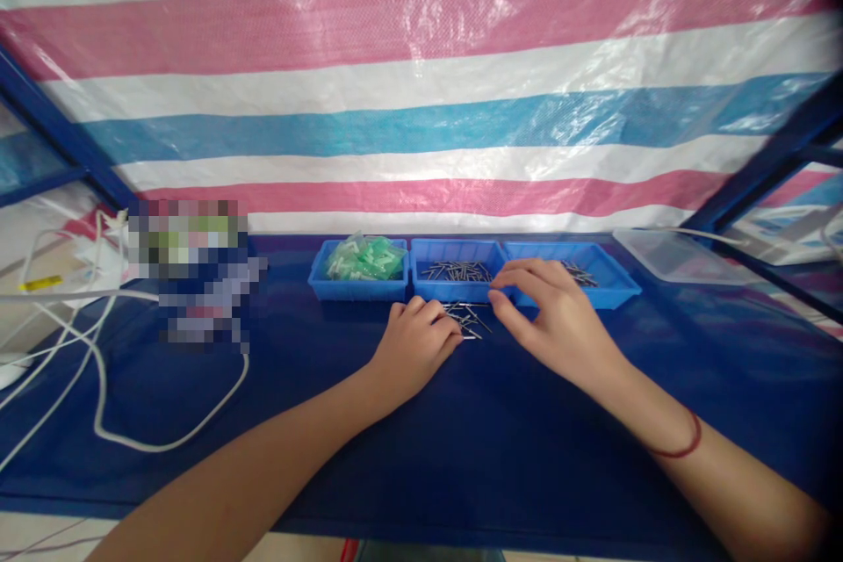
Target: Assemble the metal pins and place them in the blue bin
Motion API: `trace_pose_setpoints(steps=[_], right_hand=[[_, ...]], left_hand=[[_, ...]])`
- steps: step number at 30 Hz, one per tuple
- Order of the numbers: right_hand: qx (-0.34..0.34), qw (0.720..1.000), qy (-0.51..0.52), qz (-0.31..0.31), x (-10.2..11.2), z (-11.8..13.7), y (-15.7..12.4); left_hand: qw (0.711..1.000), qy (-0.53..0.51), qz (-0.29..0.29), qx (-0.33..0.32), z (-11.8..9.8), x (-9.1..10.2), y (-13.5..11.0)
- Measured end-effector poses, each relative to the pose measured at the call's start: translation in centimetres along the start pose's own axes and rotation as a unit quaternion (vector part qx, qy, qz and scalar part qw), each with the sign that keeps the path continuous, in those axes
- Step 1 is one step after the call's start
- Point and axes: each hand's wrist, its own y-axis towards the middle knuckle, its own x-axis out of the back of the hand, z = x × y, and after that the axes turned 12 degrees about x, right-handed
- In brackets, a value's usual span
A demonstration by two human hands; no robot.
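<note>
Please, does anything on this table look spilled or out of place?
Yes: loose metal pins lie scattered on the table by the left hand, whereas similar-looking pins sit inside the middle blue bin.

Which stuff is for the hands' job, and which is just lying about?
Probably for the job:
thin metal pieces by the left hand
middle blue tray with more
right blue tray, likewise
left blue tray, perhaps

Probably just lying about:
white cables
clear plastic piece

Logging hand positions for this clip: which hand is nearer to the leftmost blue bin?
Left. The left hand is on the near side of the leftmost blue bin, by its front right corner; the right hand is farther right, at the rightmost blue bin.
</note>
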Motion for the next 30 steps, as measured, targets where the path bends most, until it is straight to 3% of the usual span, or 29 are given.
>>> trace_pose_setpoints(steps=[3,6,12,17,26,30], right_hand=[[0.019,0.996,0.072,0.050,-0.5,1.4,-0.3],[-0.019,0.987,0.139,0.080,-1.1,2.2,-0.6],[-0.058,0.972,0.221,0.063,-1.2,2.7,-0.5],[-0.086,0.972,0.216,0.032,-1.0,2.6,-0.4],[-0.112,0.946,0.292,0.090,-2.4,1.8,-0.8],[-0.130,0.930,0.333,0.083,-2.5,1.9,-0.8]], left_hand=[[0.999,-0.008,-0.034,0.039,-0.2,-0.2,0.0],[0.995,-0.067,-0.056,0.051,-0.2,-0.1,0.1],[0.974,-0.216,-0.063,0.036,0.1,0.0,0.3],[0.938,-0.331,-0.070,0.076,0.3,-0.2,0.4],[0.904,-0.401,-0.080,0.123,0.2,0.1,0.7],[0.889,-0.435,-0.058,0.135,0.3,-0.1,0.8]])
